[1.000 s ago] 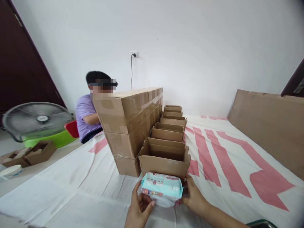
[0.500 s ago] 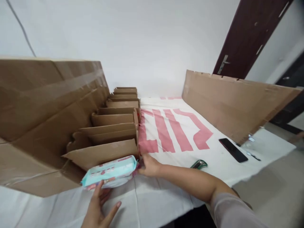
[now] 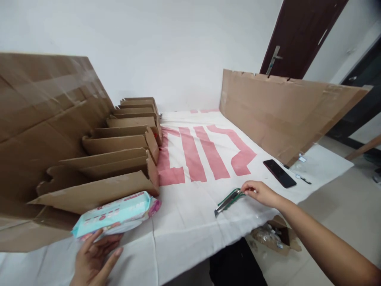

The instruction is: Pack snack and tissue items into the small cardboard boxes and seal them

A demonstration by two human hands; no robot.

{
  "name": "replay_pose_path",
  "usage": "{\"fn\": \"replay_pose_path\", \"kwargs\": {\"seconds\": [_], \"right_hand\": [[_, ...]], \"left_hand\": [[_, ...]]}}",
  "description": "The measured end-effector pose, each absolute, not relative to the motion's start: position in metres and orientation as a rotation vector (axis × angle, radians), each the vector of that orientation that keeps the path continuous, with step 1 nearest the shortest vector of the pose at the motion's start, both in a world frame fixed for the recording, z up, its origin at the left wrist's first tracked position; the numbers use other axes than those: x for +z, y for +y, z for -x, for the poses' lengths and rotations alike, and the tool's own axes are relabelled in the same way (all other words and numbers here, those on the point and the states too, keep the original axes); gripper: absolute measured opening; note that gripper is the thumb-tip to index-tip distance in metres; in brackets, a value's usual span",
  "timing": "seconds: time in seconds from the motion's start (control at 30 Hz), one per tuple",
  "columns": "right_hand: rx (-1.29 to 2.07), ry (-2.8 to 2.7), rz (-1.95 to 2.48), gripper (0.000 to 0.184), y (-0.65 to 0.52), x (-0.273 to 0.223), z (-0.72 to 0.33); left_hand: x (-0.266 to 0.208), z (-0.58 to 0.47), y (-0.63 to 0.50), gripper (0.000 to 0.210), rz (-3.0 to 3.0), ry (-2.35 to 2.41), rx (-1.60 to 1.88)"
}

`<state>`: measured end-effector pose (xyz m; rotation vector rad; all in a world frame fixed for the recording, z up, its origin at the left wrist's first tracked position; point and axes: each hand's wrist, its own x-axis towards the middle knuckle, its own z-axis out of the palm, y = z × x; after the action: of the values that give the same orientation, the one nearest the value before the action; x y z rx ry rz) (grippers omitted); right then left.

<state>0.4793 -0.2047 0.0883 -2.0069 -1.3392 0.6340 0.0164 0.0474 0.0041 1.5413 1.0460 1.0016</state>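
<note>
A light-blue plastic pack with pink printing, perhaps wipes or pads, leans by the nearest cardboard divider. My left hand is at its near side, palm up. Its fingers touch the pack's lower edge, and the thumb stands apart, so the hand is open. Farther right, my right hand has its thumb and fingertips closed on the rear end of a green utility knife. The knife's tip points toward the near left, low over the white cloth.
Several cardboard slots run along a tall cardboard wall at left. Another cardboard panel stands at right. A black phone and a thin dark stick lie on the cloth. An open box sits on the floor.
My right hand has left the pack's right end and moved right to the utility knife, now gripped. My left hand stays by the pack. The whole view has shifted.
</note>
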Motion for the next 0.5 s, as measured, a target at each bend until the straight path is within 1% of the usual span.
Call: {"fn": "replay_pose_path", "kwargs": {"seconds": [0.1, 0.23, 0.4, 0.5], "right_hand": [[0.675, -1.339, 2.064, 0.016, -0.237, 0.075, -0.479], [0.691, -1.398, 2.099, 0.027, -0.262, 0.061, -0.467], [0.65, -1.479, 2.08, 0.022, -0.278, 0.055, -0.456], [0.686, -1.465, 2.084, 0.023, -0.279, 0.058, -0.482]], "left_hand": [[0.0, -0.015, 0.053, 0.088, -1.505, 1.078, 1.016], [0.006, -0.019, 0.052, 0.087, -1.537, 1.134, 1.034], [0.025, -0.033, 0.044, 0.081, -1.656, 1.239, 1.005], [0.034, -0.041, 0.04, 0.077, -1.751, 1.319, 1.038]]}}
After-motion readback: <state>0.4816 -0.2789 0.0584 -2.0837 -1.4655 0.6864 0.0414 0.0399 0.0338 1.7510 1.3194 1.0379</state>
